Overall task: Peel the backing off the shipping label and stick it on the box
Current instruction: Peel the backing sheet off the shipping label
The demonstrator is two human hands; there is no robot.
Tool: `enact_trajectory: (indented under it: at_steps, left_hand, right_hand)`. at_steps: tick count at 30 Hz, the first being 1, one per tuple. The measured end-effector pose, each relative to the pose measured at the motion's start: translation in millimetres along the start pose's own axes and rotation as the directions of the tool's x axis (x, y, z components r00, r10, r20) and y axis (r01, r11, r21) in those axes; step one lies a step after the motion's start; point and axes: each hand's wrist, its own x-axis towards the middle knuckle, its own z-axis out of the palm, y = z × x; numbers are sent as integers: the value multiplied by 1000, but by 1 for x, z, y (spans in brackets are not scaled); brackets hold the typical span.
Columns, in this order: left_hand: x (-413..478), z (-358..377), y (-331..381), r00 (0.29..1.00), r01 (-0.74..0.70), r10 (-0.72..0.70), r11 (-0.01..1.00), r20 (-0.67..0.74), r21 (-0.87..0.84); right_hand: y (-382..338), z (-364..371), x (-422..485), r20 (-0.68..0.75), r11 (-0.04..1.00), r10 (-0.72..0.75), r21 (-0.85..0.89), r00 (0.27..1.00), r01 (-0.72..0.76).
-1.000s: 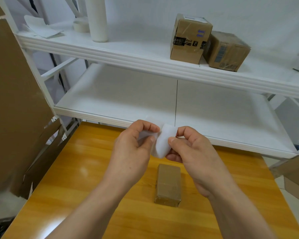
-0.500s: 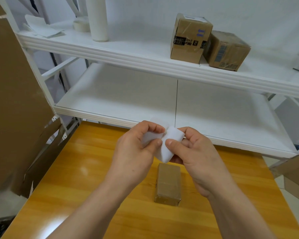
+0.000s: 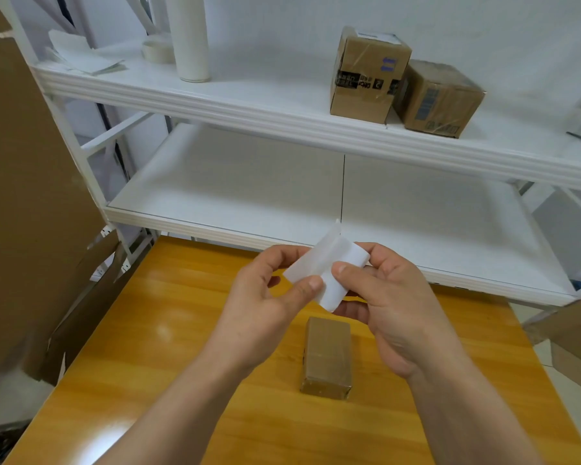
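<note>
Pretty sure I'm looking at a small packing or stockroom setup, not a home. White metal shelving [image 3: 302, 129] fills the top half of the frame, with two taped cardboard parcels [image 3: 403, 82] on the upper shelf at upper right, both carrying printed marks and barcode-type labels. Upper left of that shelf has a tall white roll [image 3: 189, 35], a roll of tape [image 3: 157, 50] and loose white sheets [image 3: 81, 52]. Flattened cardboard [image 3: 31, 196] leans along the left edge, more cardboard at lower right, and an orange wooden worktable [image 3: 168, 347] sits in the lower middle.
</note>
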Motion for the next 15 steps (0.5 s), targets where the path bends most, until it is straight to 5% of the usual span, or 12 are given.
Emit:
enact_trajectory:
  at_steps: [15]
  left_hand:
    - [4, 1, 0, 994, 35, -54, 981, -97, -193]
  right_hand:
    - [1, -2, 1, 17, 1000, 23, 14, 1000, -23]
